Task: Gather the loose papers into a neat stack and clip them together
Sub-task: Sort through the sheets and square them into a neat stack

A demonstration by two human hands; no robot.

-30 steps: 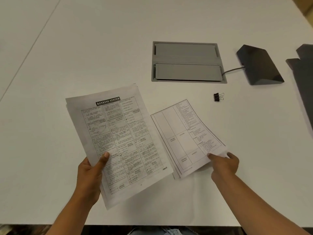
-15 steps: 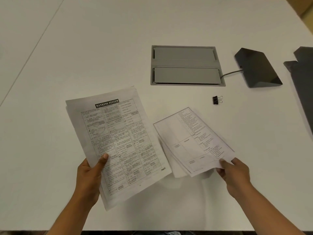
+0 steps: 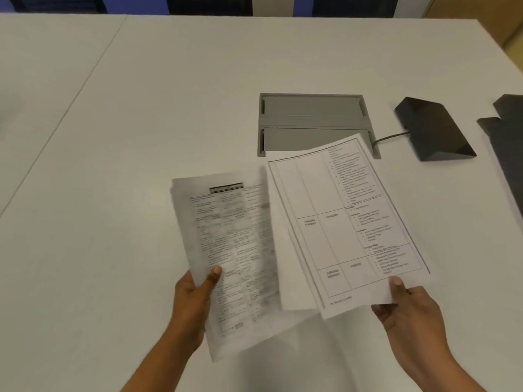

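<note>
My left hand [image 3: 195, 298] grips a printed sheet set with dense table text [image 3: 229, 256] by its lower left edge, held above the white table. My right hand [image 3: 407, 306] grips a second set of sheets with a ruled table and bullet lists [image 3: 339, 227] by its lower right corner, lifted off the table. The right set overlaps the right edge of the left set and covers the spot where the black binder clip lay, so the clip is hidden.
A grey recessed cable hatch [image 3: 311, 114] sits in the white table [image 3: 141, 108] behind the papers. A black wedge-shaped device [image 3: 433, 131] with a cable lies to its right. A dark object [image 3: 506, 154] is at the right edge.
My right hand has lifted its sheets off the table and brought them left and up against the left set. The binder clip is now hidden behind them.
</note>
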